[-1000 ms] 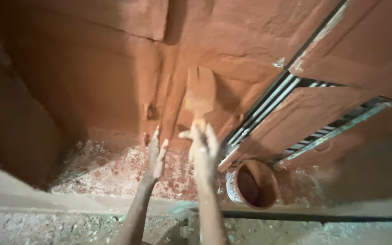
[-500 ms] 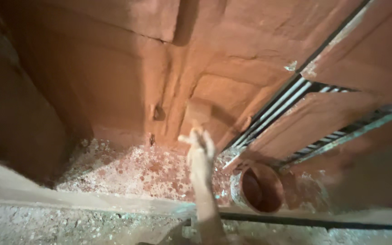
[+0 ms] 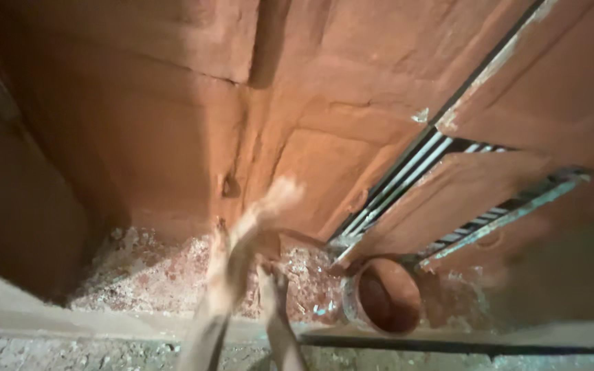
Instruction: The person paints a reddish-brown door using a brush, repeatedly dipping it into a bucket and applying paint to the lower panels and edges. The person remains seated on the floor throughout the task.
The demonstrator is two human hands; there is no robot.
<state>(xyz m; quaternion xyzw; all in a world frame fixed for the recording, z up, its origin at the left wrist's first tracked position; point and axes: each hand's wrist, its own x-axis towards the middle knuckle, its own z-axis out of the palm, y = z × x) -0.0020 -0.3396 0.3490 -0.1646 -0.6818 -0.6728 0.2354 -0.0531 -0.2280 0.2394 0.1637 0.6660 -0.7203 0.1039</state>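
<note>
My left hand (image 3: pixel 275 199) reaches up towards the wet reddish-brown plastered wall (image 3: pixel 173 124). It is blurred by motion, its fingers look spread and nothing shows in it. My right hand (image 3: pixel 271 276) is lower, just above the grey ledge (image 3: pixel 104 336). A dark brown curved piece (image 3: pixel 295 239) sits right above it; whether the hand grips it is unclear. Both forearms rise from the bottom edge and cross close together.
A round bucket (image 3: pixel 352 309) holding reddish-brown mix stands to the right of my hands. Pale metal bars (image 3: pixel 407 172) run diagonally between plastered slabs on the right. White-speckled rubble (image 3: pixel 139 275) covers the floor below the wall.
A second ago my right hand held a flat trowel against the wall with my left hand beside it. The trowel is gone from the wall, my right hand has dropped, and my left arm has swung up.
</note>
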